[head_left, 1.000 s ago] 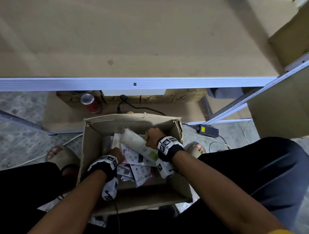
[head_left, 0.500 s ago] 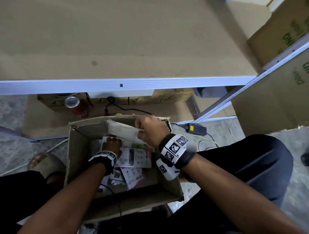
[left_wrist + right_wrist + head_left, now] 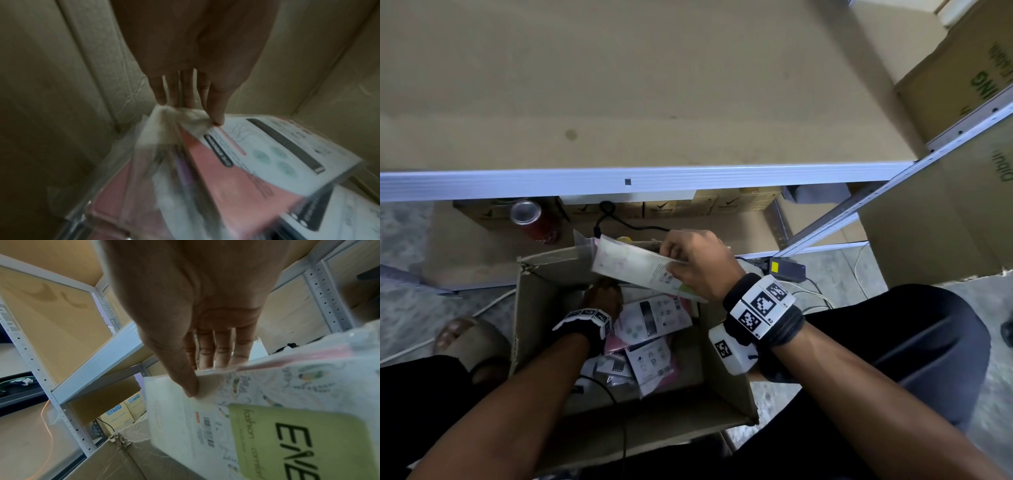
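R hand (image 3: 698, 263) + packet (image 3: 630, 265) now higher over box (image 3: 532, 318)

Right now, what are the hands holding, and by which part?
The right hand pinches the green-labelled white packet by its edge, above the cardboard box. The left hand pinches a pink-and-white packet by its bunched clear wrapper, inside the box.

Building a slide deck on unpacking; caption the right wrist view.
Right hand pinches a floral-printed packet above the open cardboard box, metal shelving behind.
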A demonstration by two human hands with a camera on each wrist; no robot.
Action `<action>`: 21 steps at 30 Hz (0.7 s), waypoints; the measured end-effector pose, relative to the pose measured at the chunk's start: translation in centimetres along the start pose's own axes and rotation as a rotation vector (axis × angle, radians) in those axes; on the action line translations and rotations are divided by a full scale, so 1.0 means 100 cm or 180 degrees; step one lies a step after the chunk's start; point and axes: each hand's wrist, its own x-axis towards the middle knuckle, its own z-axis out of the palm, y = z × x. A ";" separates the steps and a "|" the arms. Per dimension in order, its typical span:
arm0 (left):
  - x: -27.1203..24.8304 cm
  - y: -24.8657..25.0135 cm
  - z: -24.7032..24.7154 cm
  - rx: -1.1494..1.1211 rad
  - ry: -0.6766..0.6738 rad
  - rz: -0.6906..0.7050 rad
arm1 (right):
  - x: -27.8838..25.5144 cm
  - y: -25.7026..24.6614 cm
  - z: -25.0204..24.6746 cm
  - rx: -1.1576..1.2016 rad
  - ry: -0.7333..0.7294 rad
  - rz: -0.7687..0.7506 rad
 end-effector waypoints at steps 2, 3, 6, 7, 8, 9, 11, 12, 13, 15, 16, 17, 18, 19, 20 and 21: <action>-0.001 0.000 -0.002 0.0021 0.0032 -0.0011 | 0.000 0.001 -0.001 0.0062 -0.0011 0.0017; -0.001 0.000 -0.003 0.0075 0.0042 -0.0013 | 0.000 0.002 -0.001 0.0067 -0.0023 0.0026; -0.001 -0.001 -0.005 0.0084 0.0159 -0.0062 | 0.001 0.003 0.000 0.0085 -0.0069 0.0072; -0.001 -0.001 -0.007 0.0030 0.0155 -0.0069 | 0.001 0.003 0.001 0.0084 -0.0088 0.0080; -0.001 -0.001 -0.009 -0.0048 0.0124 -0.0046 | 0.001 0.003 0.001 0.0082 -0.0105 0.0085; -0.003 -0.002 -0.012 -0.0131 0.0055 -0.0011 | 0.001 0.003 0.001 0.0092 -0.0118 0.0094; -0.006 -0.003 -0.019 -0.0362 -0.0101 0.0030 | 0.001 0.003 0.000 0.0104 -0.0134 0.0107; -0.008 -0.004 -0.022 -0.0490 -0.0159 0.0057 | 0.001 0.003 0.000 0.0087 -0.0137 0.0110; -0.011 -0.005 -0.027 -0.0607 -0.0207 0.0080 | 0.002 0.002 0.000 0.0067 -0.0138 0.0117; -0.017 -0.006 -0.036 -0.0777 -0.0282 0.0073 | 0.003 -0.002 -0.002 0.0064 -0.0132 0.0143; -0.021 -0.007 -0.040 -0.0858 -0.0350 0.0011 | 0.002 -0.004 -0.003 0.0065 -0.0122 0.0149; -0.025 -0.006 -0.043 -0.0914 -0.0412 -0.0051 | 0.001 -0.006 -0.006 0.0047 -0.0095 0.0143; -0.029 -0.006 -0.046 -0.0948 -0.0472 -0.0082 | 0.000 -0.009 -0.008 0.0015 -0.0052 0.0122; -0.034 -0.004 -0.049 -0.0940 -0.0547 -0.0080 | -0.002 -0.011 -0.010 -0.0018 0.0008 0.0098; -0.041 -0.002 -0.053 -0.0915 -0.0606 -0.0046 | -0.005 -0.014 -0.013 -0.0039 0.0072 0.0068; -0.049 0.002 -0.059 -0.0875 -0.0650 -0.0003 | -0.007 -0.016 -0.016 -0.0053 0.0125 0.0041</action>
